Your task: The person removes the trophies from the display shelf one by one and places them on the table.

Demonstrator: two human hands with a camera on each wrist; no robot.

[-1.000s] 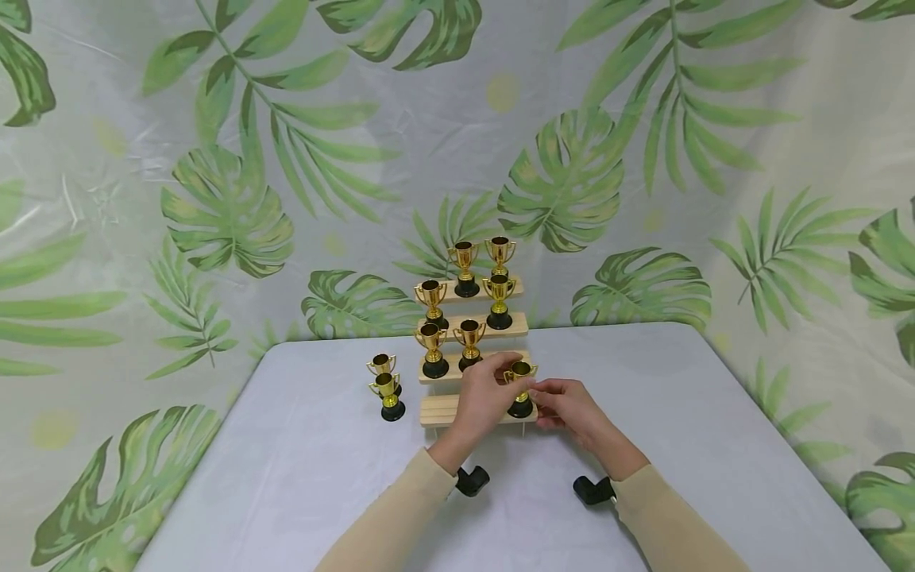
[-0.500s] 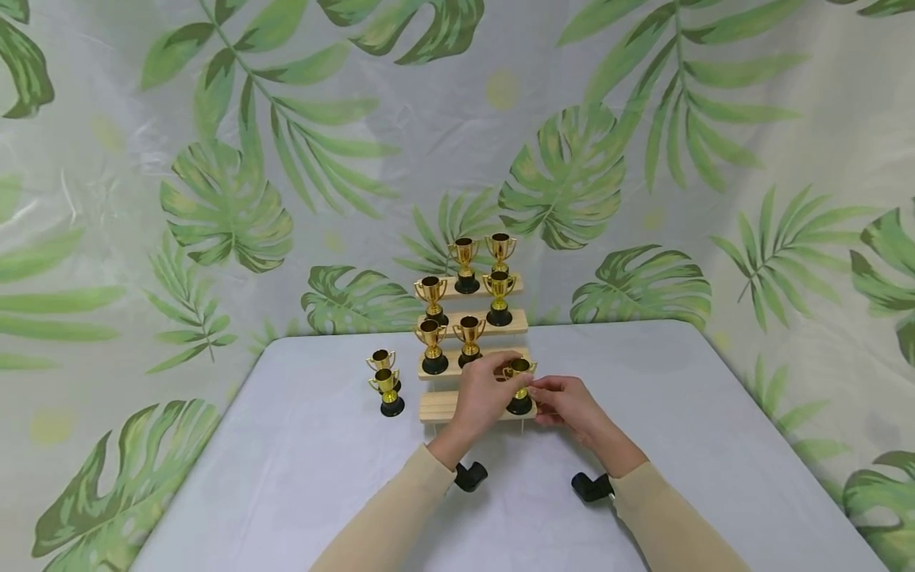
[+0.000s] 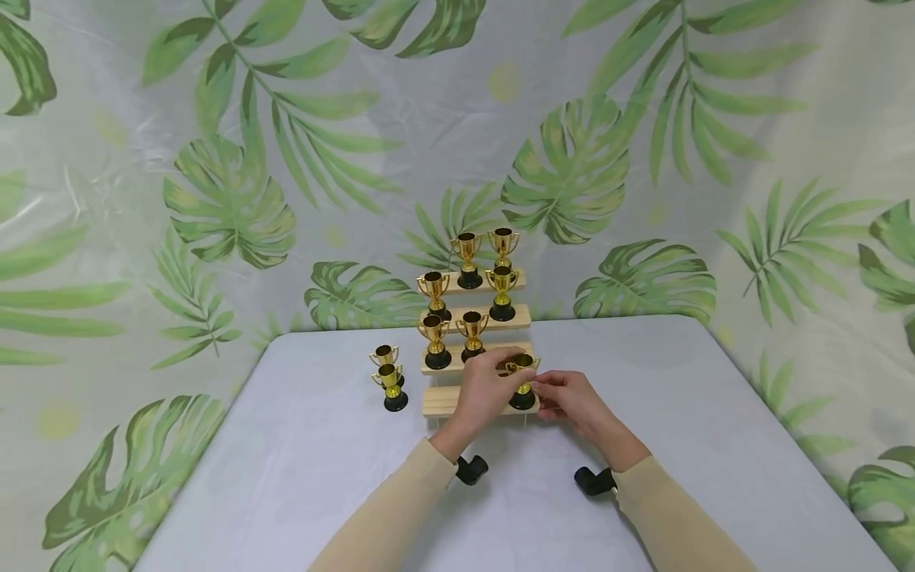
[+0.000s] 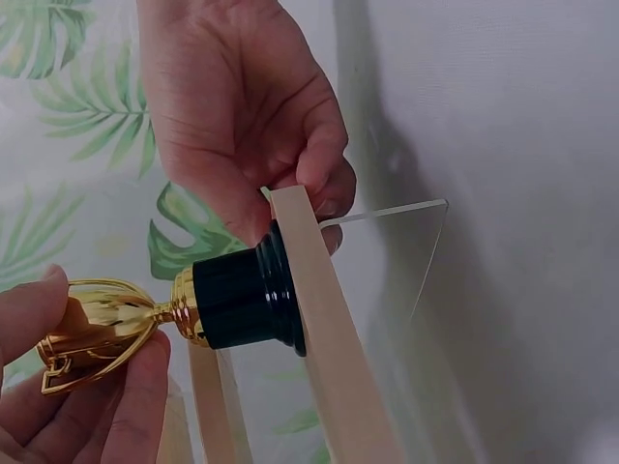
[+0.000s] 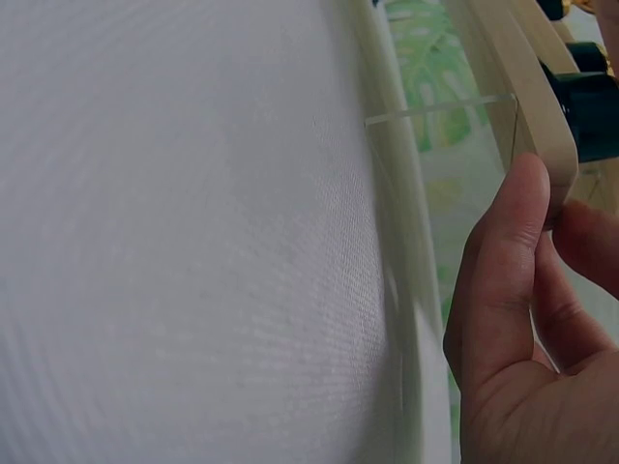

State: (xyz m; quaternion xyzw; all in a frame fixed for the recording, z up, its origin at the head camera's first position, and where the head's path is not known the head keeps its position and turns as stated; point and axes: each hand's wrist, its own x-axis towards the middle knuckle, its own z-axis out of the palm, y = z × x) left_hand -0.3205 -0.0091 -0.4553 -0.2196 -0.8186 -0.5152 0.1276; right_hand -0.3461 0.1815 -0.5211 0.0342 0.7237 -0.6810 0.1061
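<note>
My left hand holds a small gold trophy cup by its gold bowl, thumb on one side and fingers on the other. The trophy stands upright, its black base against the right end of the lowest wooden shelf board. At that same end, my right hand pinches the board's corner, as the right wrist view shows with the board edge between thumb and fingers. Higher steps of the stand carry several more trophies, among them a pair on the step just above, partly behind my left hand.
Two more gold trophies stand on the white table, left of the stand. Thin clear supports show under the lowest board. A leaf-patterned curtain hangs behind the table.
</note>
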